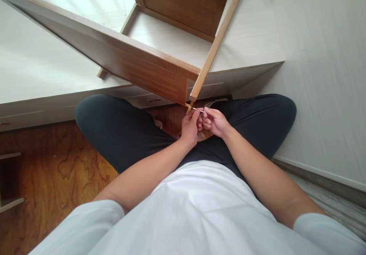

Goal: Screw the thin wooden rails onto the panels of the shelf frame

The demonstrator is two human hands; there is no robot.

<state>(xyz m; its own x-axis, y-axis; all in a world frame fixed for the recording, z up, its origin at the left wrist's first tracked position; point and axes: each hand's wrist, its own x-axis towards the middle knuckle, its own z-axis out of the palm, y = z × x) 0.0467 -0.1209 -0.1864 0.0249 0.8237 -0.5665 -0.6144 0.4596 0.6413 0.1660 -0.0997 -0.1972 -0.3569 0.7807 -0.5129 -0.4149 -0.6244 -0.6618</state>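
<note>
At the front of the seated person's lap, the right hand (pixel 216 122) is closed in a pinch, thumb and fingers gripping a thin metal rod (pixel 198 110). The left hand (pixel 190 128) is adjacent, fingers curled; whether it grips the rod or the wood cannot be determined. The rod points left, toward a small wooden end piece (pixel 188 110) at the lower corner of a wooden panel (pixel 143 64). Directly above the hands, a light wooden rail (pixel 219 43) runs obliquely up and right, meeting the panel near its right end. Beyond, a second wooden panel (pixel 180 7) stands above a white platform (pixel 251 52). The platform front carries a small handle (pixel 153 100). Dark trousers (pixel 105 133) flank the hands; wood-grain flooring (pixel 77 178) lies lower left.
</note>
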